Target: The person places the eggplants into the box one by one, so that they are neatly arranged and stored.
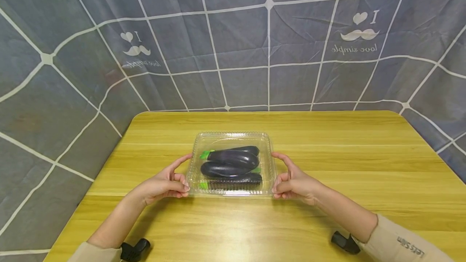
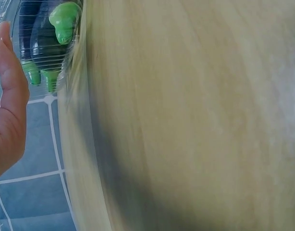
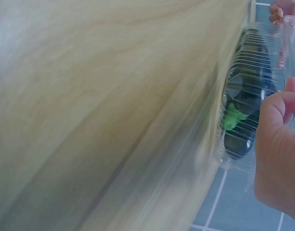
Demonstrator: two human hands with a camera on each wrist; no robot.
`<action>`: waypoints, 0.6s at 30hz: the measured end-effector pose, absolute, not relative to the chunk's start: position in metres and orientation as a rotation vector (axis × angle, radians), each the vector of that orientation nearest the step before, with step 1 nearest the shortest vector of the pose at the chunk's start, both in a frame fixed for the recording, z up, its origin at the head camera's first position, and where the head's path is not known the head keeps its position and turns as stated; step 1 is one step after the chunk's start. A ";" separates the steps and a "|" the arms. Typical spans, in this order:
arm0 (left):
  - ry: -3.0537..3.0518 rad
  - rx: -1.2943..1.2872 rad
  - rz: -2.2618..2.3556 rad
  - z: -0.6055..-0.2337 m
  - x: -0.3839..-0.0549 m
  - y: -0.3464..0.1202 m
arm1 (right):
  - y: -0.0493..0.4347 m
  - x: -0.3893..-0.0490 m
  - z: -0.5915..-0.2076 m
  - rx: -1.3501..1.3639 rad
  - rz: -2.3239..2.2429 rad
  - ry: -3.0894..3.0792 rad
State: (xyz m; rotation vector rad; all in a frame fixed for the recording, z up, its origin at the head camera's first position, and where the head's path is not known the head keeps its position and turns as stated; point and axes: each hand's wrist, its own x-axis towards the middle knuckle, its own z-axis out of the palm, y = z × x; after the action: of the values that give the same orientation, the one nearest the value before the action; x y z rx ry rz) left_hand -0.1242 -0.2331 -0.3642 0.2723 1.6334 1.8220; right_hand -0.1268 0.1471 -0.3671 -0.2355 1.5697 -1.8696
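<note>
A clear plastic container with a ridged wall is at the middle of the table, several dark purple eggplants lying inside. Their green stem ends show through the plastic, some to the left and one to the right. My left hand pinches the container's left rim near its front corner, index finger stretched along the side. On the opposite side my right hand pinches the right rim in much the same way. The right wrist view has the ridged wall beside my right hand, with eggplants behind it.
The wooden table extends around the container on all sides. A grey curtain with white lines hangs behind it and along both sides. Black wrist devices sit by the sleeves at the front.
</note>
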 end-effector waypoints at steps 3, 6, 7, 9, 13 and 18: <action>1.635 0.279 1.820 -0.364 -0.124 -0.233 | 0.148 -0.127 -0.368 -0.238 -1.861 1.564; 1.635 0.301 1.808 -0.365 -0.125 -0.234 | 0.149 -0.128 -0.369 -0.246 -1.852 1.545; 1.636 0.309 1.801 -0.364 -0.125 -0.235 | 0.150 -0.128 -0.369 -0.245 -1.847 1.539; 1.642 0.326 1.780 -0.363 -0.125 -0.235 | 0.152 -0.129 -0.370 -0.243 -1.842 1.528; 1.672 0.340 1.726 -0.359 -0.127 -0.237 | 0.154 -0.130 -0.370 -0.256 -1.842 1.506; 1.705 0.360 1.690 -0.356 -0.128 -0.239 | 0.155 -0.131 -0.369 -0.284 -1.844 1.483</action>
State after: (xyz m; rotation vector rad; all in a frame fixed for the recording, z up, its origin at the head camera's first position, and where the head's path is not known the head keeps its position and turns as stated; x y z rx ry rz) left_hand -0.1280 -0.2385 -0.3561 0.3603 1.7048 1.6903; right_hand -0.1311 0.1548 -0.3688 -0.2837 1.4829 -1.8439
